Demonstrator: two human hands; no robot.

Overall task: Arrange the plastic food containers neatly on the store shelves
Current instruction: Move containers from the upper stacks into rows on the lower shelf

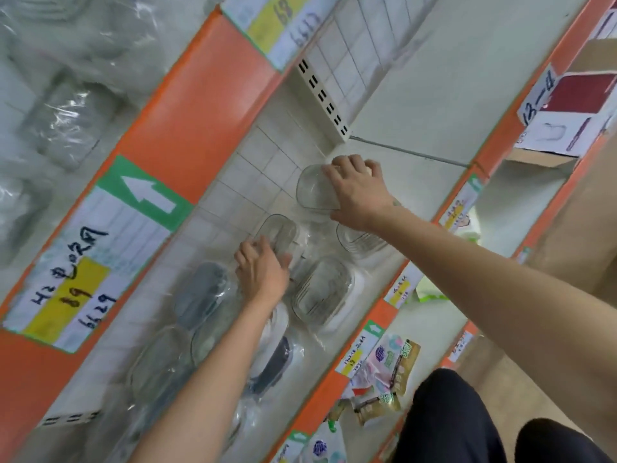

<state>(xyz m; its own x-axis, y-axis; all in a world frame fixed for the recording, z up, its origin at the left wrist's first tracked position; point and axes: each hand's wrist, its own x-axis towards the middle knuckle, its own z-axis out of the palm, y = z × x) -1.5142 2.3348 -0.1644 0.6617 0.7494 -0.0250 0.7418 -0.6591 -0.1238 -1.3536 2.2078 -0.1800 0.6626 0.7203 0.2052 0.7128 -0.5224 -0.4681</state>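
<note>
Several clear plastic food containers stand on a white shelf (430, 105) that runs diagonally through the view. My right hand (359, 192) grips a clear container (312, 188) at the far end of the row, next to the shelf's back grid. My left hand (262, 270) holds a second clear container (277, 230) lower along the back. A ribbed clear container (322, 290) sits just right of my left hand, and another (357, 242) lies under my right wrist. Grey-lidded containers (200, 294) and further clear ones (160, 359) fill the near end.
An orange shelf edge (200, 105) with price labels crosses above; bagged plastic goods (63, 125) lie on that upper shelf. A lower orange rail (337, 379) fronts packaged goods (384, 365). To the right of the containers the shelf is bare up to a red and white box (574, 105).
</note>
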